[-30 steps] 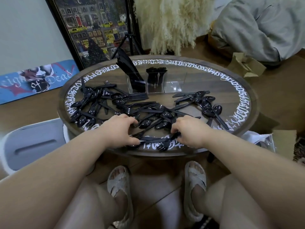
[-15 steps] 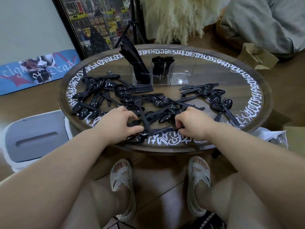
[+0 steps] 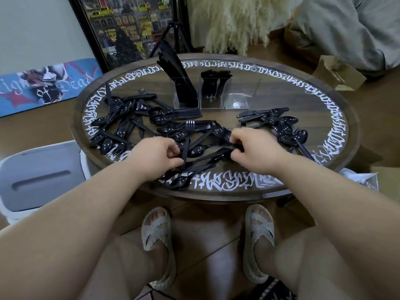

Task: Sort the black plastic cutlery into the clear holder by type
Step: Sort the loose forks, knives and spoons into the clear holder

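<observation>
Our left hand (image 3: 159, 153) now pinches a fork (image 3: 187, 139) upright; right hand (image 3: 252, 148) grips handles, toward the twelve o'clock holder (image 3: 216, 92).

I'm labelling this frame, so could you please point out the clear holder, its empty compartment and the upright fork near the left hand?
clear holder (image 3: 213, 105): head view, front wall of the middle compartment.
empty compartment (image 3: 240, 101): head view, its bare clear floor.
upright fork (image 3: 189, 124): head view, the tines.

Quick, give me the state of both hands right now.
Left hand: fingers curled, pinching the handle of a black plastic fork.
Right hand: fingers curled round black plastic cutlery handles; which type cannot be told.
</observation>
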A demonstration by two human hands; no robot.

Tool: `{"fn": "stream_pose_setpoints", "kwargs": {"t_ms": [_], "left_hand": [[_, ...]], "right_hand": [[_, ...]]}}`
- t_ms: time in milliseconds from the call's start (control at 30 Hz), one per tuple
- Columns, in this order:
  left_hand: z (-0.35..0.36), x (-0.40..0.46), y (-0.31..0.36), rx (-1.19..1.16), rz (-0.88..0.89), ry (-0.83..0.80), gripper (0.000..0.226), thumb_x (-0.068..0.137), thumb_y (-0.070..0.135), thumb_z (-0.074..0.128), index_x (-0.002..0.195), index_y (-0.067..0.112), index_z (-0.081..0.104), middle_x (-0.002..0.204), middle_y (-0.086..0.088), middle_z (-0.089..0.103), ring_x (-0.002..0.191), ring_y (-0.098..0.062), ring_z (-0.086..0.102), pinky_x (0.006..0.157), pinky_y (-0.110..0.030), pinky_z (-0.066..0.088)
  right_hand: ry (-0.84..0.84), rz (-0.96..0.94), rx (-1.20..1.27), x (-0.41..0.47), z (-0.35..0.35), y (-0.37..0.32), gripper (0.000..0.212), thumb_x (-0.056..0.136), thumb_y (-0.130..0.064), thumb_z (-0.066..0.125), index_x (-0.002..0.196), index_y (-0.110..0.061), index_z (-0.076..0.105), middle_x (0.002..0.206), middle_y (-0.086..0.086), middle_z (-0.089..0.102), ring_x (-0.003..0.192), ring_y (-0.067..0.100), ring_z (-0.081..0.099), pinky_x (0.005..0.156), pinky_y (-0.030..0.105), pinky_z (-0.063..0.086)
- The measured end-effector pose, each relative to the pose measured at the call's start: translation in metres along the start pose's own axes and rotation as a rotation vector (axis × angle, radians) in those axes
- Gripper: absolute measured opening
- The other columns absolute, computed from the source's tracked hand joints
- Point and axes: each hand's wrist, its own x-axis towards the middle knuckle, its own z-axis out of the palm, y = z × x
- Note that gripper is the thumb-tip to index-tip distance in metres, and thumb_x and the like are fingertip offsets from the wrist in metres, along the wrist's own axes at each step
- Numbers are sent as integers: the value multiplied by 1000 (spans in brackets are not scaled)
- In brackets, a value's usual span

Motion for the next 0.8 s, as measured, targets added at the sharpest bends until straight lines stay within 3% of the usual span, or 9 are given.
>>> {"fn": "stream_pose_setpoints", "kwargs": {"t_ms": [67,167,333,467,600,800], "left_hand": [[-6,0,-5,0,-27,28,33,80,45,72,106,26,64,91,12,56,89,-11,55,79,-26,45],[-9,-2,-12,17,-84,-53,47,72,53,75,109,26,63,100,9,60,93,-13,58,83,-29,48],[-5,-3,-13,65,-87,-80,48,72,53,75,109,25,62,101,7,60,92,-14,57,83,-29,48],[-1,-1,-15,36,-93,-39,41,74,48,75,105,25,62,101,5,63,91,-15,57,80,-28,46],[0,1,-17,-6,-99,-16,50,74,46,77,115,23,60,110,0,60,98,-18,57,85,-30,46],[-9,0,-23,-98,-102,73,57,77,39,77,126,21,55,117,0,56,105,-16,55,87,-24,39]], "right_hand": [[35,-39,-30,7,3,-7,18,88,-27,56,104,-21,54,93,-3,46,89,23,53,69,31,40],[-51,-74,-98,19,13,-20,50,88,-36,61,134,-26,48,125,-1,43,100,24,55,81,35,49],[-142,-113,-138,42,30,-39,56,88,-38,61,140,-29,43,140,1,34,109,27,55,87,38,50],[-116,-100,-181,55,34,-42,42,89,-37,59,128,-24,52,130,3,44,104,29,57,80,33,45],[-31,-112,-236,58,34,-45,23,89,-36,59,106,-19,58,105,2,53,98,27,56,72,32,42],[-21,-55,-177,54,26,-38,18,87,-29,63,79,-24,48,79,-6,50,80,21,47,65,30,37]]}}
